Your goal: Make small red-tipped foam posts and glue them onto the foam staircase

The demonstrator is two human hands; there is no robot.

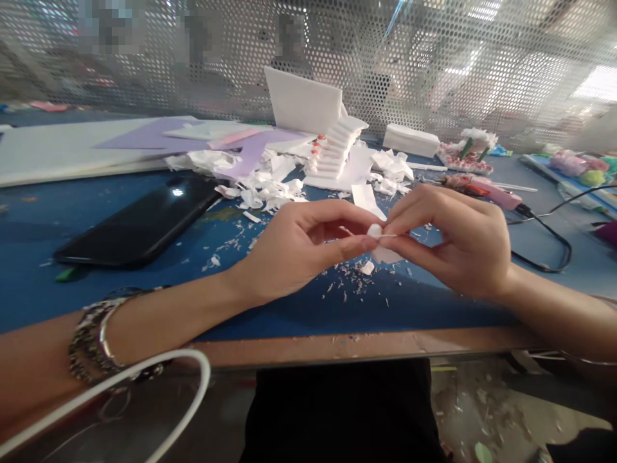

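Note:
My left hand (289, 254) and my right hand (457, 241) meet fingertip to fingertip over the table, each closed in a pinch. Between the left thumb and forefinger sits a small rounded white piece (375, 230) that looks like foam. A thin white edge runs from it into the right fingertips, which pinch close against it; whether it is one piece or two I cannot tell. Just under the fingers shows a pale flat scrap (385, 254), partly hidden. A small white chip (367, 267) lies among crumbs on the blue tabletop (299, 315).
Left of my hands lies a black phone (139, 225). Behind are white shreds (270, 183), a stepped white foam stack (337, 151), an upright white board (304, 99) and purple sheets (144, 134). A pink corded tool (499, 193) rests to the right. Perforated metal (231, 83) closes the back.

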